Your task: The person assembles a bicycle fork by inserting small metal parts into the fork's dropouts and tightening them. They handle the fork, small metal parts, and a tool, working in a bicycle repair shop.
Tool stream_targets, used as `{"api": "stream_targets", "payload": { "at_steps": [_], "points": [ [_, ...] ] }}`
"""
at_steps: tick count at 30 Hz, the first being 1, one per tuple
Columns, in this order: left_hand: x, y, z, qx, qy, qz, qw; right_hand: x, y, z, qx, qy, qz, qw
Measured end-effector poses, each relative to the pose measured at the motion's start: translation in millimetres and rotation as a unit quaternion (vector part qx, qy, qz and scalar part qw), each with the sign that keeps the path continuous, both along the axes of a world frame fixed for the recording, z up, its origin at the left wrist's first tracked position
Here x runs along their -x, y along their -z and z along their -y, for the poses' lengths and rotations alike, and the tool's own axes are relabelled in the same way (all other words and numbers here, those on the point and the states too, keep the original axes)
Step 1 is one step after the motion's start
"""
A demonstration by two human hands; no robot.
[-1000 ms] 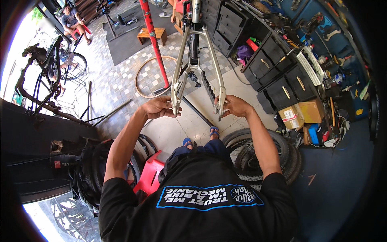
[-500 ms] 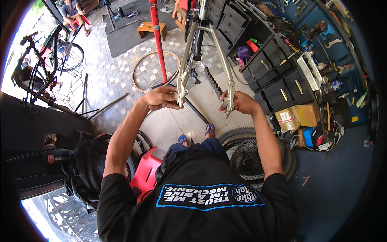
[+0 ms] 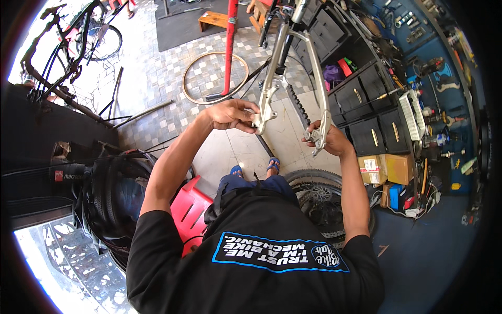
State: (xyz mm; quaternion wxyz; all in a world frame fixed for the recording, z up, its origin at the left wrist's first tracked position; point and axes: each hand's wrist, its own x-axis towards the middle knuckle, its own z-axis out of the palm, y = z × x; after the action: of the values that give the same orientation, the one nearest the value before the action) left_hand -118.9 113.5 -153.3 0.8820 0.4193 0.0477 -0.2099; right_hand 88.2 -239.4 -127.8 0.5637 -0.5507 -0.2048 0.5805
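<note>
Hands grip the silver bike frame (image 3: pixel 293 78)'s rear ends: left hand (image 3: pixel 230 114) clenched at nine o'clock, right hand (image 3: pixel 330 140) at three; next likely needs steady alignment.

One head-worn fisheye looks steeply down, close over the hands; floor fills the background.

Open gap between silver frame stays (image 3: pixel 272 83); red stand pole (image 3: pixel 230 47) close left.

Just right of the right hand (image 3: pixel 328 141), two brown cardboard boxes (image 3: pixel 388 169) stand side by side on the floor; the nearer one bears a white label with red marks (image 3: pixel 370 165).
</note>
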Motion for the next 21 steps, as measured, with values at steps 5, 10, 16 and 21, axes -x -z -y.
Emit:
{"api": "stream_targets", "payload": {
  "at_steps": [5, 10, 16, 21],
  "points": [
    [-1, -1, 1, 0.022, 0.009, 0.012, 1.000, -3, 2, 1, 0.006, 0.005, -0.015, 1.000],
    [-3, -3, 2, 0.028, 0.014, 0.039, 0.999, -3, -11, -2, -0.007, 0.001, -0.044, 0.999],
    [-2, -12, 7, 0.027, -0.008, 0.023, 0.999, -1, -10, 1, -0.011, 0.025, 0.009, 1.000],
    [2, -6, 13, 0.023, -0.046, 0.041, 0.998, -3, -6, 2, -0.006, 0.033, 0.001, 0.999]
  ]
}}
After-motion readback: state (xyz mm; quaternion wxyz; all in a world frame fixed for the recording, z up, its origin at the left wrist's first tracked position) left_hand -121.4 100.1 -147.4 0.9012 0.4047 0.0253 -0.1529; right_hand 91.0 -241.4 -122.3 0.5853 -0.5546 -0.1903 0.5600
